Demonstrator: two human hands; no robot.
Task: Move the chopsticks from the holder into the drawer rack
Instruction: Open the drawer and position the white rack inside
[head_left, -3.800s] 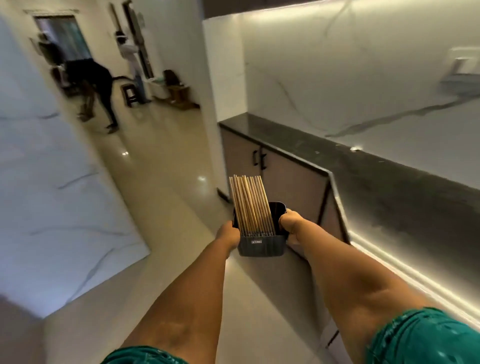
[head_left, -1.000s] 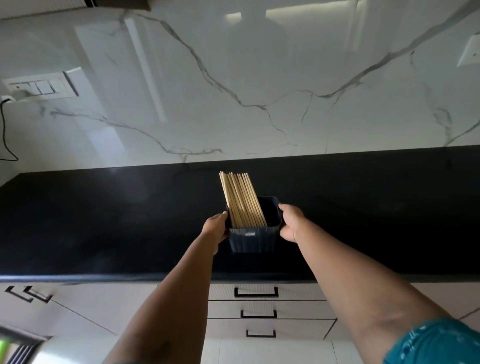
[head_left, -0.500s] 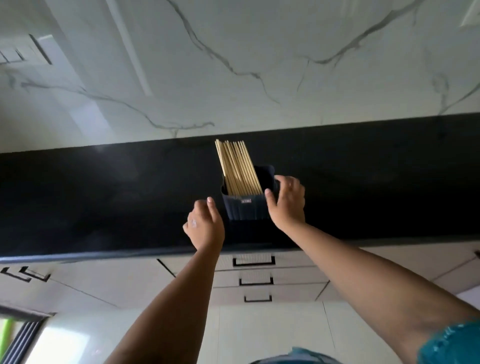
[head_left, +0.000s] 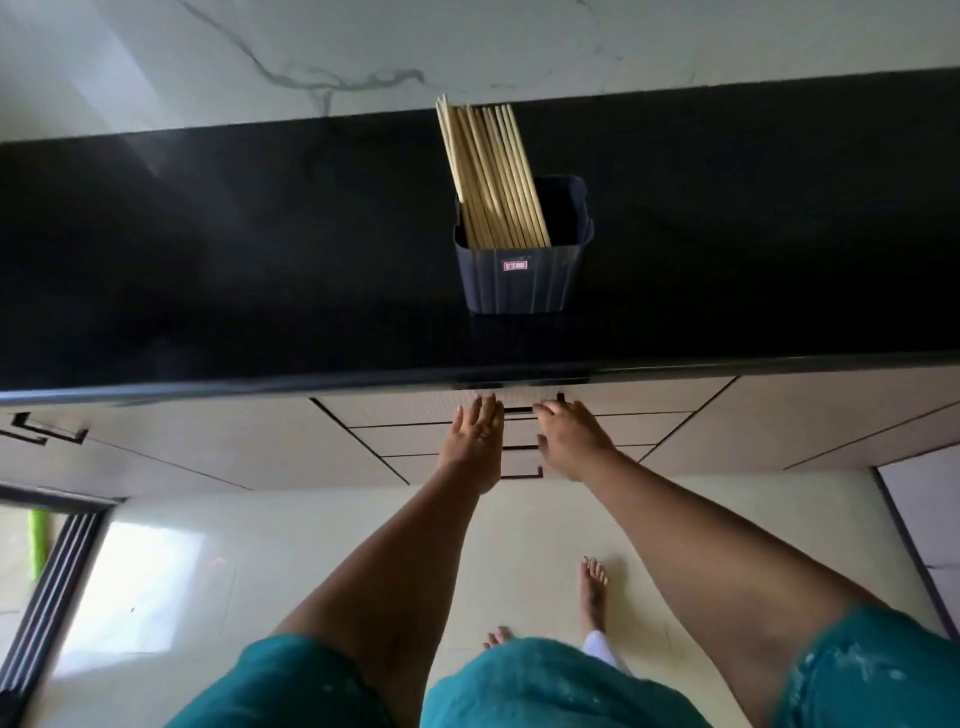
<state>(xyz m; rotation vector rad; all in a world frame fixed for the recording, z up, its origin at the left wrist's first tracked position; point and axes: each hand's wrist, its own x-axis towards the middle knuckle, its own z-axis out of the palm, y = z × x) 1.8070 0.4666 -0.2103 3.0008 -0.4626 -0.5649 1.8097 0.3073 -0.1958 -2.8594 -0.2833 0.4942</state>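
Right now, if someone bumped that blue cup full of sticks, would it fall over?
Probably it could. The chopsticks stand far above the holder and all lean to one side, so it looks top-heavy. Its flat base on the smooth black counter might slide first.

The holder (head_left: 522, 265) stands on the countertop (head_left: 208, 249) in the upper centre-right of the frame, with the chopsticks (head_left: 491, 176) upright in its left part, leaning toward the wall behind. Below the counter edge, at centre frame, the left hand (head_left: 474, 441) and right hand (head_left: 569, 441) lie side by side before the stacked drawers (head_left: 405, 439), well apart from the holder.
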